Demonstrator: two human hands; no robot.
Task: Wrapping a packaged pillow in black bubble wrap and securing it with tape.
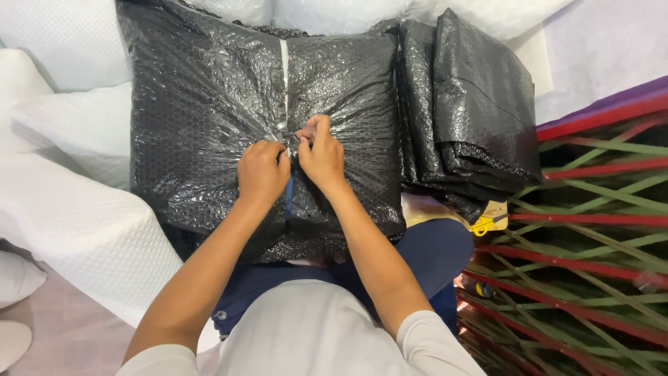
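**Two hands pinching the seam on a black bubble-wrap bundle**

So here's the view from above: one big bundle (209, 125) wrapped in black bubble wrap sits right in front of the person, its near edge resting over their lap. A strip of clear tape (284, 69) runs down the middle of it, from the far edge toward the hands.

Both hands are on the bundle's centre seam, side by side and nearly touching. The left hand (261, 170) is curled tight, fingers pinching the wrap. The right hand (320, 154) is closed the same way, fingertips gripping a bit of gathered wrap at the seam. The wrap puckers into creases fanning out from that spot. A bit of blue (289, 195) shows between the wrists; can't tell what it is.

Just right of the bundle there's one folded stack of black bubble wrap (473, 104). Below that stack, a yellow tool (487, 223) peeks out, mostly hidden.

White quilted cushions (76, 125) fill the left side; I count about four, some cut off. Far right is a woven mat (591, 244) in green and red strips.
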